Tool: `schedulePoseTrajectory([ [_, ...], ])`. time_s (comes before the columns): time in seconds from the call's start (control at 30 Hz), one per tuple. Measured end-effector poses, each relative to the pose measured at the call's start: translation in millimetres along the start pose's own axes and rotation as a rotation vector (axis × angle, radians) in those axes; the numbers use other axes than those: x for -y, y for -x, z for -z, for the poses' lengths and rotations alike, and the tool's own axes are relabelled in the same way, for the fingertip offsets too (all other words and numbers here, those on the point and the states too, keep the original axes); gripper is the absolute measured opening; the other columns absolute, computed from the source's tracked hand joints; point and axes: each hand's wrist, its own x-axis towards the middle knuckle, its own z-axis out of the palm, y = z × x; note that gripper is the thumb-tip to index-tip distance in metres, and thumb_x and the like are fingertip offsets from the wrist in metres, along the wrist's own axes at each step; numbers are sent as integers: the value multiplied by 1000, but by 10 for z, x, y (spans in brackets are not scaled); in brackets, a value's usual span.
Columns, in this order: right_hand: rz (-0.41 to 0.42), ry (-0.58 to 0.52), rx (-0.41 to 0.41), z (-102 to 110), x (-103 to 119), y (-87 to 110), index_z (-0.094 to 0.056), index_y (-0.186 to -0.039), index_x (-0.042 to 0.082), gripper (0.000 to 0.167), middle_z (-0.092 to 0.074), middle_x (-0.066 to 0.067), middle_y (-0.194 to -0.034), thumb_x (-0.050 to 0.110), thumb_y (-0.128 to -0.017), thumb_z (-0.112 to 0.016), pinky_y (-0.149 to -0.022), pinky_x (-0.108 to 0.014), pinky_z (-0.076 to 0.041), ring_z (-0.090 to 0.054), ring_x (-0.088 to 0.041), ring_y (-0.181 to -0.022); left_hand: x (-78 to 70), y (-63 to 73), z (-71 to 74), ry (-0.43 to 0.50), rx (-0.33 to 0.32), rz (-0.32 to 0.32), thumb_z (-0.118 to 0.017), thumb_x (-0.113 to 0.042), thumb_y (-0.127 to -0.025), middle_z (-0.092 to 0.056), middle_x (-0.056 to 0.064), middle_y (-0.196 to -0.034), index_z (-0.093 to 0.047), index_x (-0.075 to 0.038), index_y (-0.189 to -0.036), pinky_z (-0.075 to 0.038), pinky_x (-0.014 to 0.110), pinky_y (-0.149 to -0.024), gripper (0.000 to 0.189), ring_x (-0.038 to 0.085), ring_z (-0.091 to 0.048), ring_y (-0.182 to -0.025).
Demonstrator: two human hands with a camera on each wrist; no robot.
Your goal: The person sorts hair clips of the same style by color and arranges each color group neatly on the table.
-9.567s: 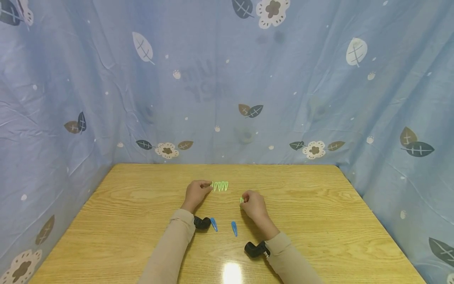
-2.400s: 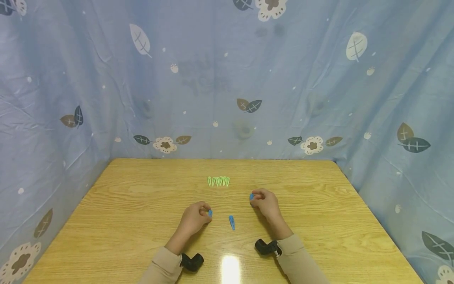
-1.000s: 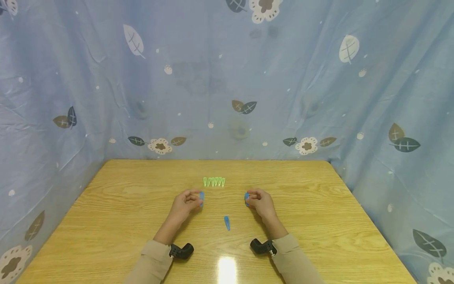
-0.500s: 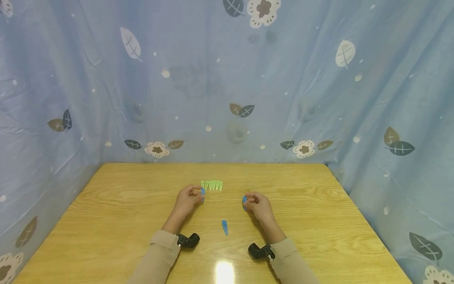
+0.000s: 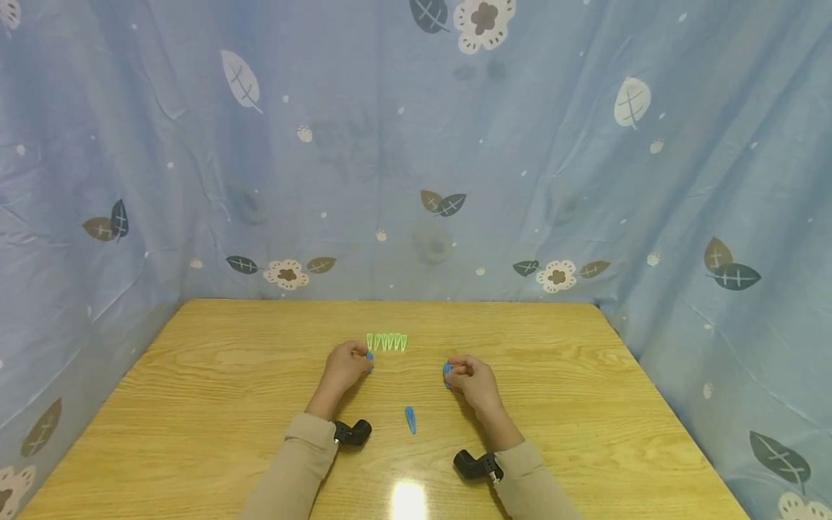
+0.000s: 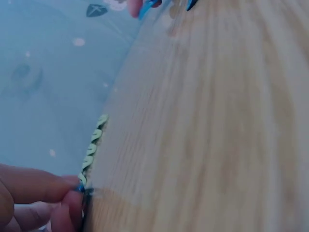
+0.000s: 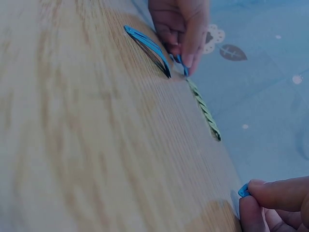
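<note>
Several light green snap hair clips point(image 5: 391, 341) lie side by side in a row towards the back of the table. Just below the row's left end, my left hand point(image 5: 346, 366) pinches a blue hair clip point(image 5: 370, 360) between thumb and fingers; the left wrist view has its fingertips low by the tabletop. My right hand point(image 5: 477, 383), right of the row, pinches blue hair clip material point(image 5: 447, 374), partly hidden by its fingers. Between the two forearms a single blue hair clip point(image 5: 411, 419) rests on the wood, also visible in the right wrist view point(image 7: 147, 44).
The wooden table point(image 5: 552, 404) runs back to a blue patterned curtain point(image 5: 364, 180), which also closes in both sides. Black wrist-camera mounts point(image 5: 353, 433) stick out from both sleeves. A bright light reflection point(image 5: 409, 500) shows at the front.
Earlier, my right hand held green and my left hand was at the green row. Both then took blue clips; my left hand has carried its clip forward and lowered it below the row's left end.
</note>
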Motion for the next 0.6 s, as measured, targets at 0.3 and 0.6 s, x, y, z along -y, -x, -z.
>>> schedulePoseTrajectory([
  [0.3, 18, -4, 6, -5, -34, -22, -62, -112, -7, 27, -60, -10, -88, -4, -85, -64, -67, -25, -55, -59, -15, -75, -60, 38, -2, -78, -34, -8, -62, -9, -87, -62, 20, -118, -61, 2, -116, -51, 35, -74, 31, 33, -61, -100],
  [0.6, 15, -1, 1, -1, -31, -18, -61, -113, -8, 28, -61, -12, -88, -4, -86, -62, -66, -25, -54, -60, -16, -75, -6, 8, -12, -95, -53, -29, -64, -7, -86, -61, 23, -123, -63, -1, -117, -53, 33, -72, 32, 36, -62, -106],
])
